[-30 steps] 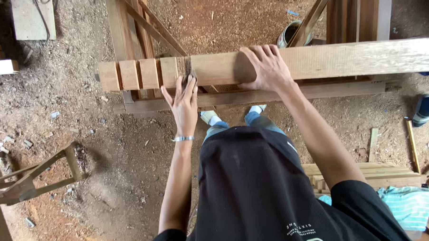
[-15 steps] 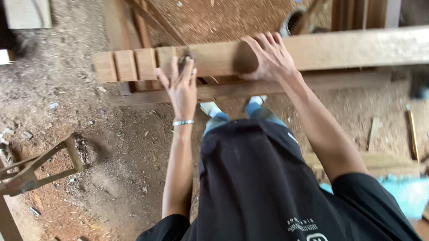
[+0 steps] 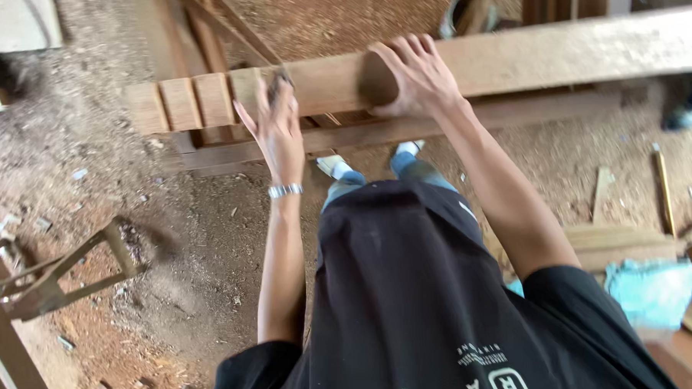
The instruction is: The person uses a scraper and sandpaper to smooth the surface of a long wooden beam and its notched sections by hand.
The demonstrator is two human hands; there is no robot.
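We observed a long, pale-brown wooden beam [image 3: 525,58] lying roughly level across a lower wooden rail [image 3: 405,131], running from frame left to the right edge. Its left end carried several evenly spaced crosswise notches, leaving raised blocks between them. A small dark tool [image 3: 279,78] stood at the notch nearest the uncut length.

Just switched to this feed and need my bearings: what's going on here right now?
A person stands over a long wooden beam laid across a wooden stand, on a floor covered in sawdust. The right hand lies flat over the top of the beam, steadying it. The left hand is at the notched end, where several cuts cross the wood, and presses a small dark tool against the beam; what kind of tool is too blurred to tell. A metal frame lies on the ground to the left.
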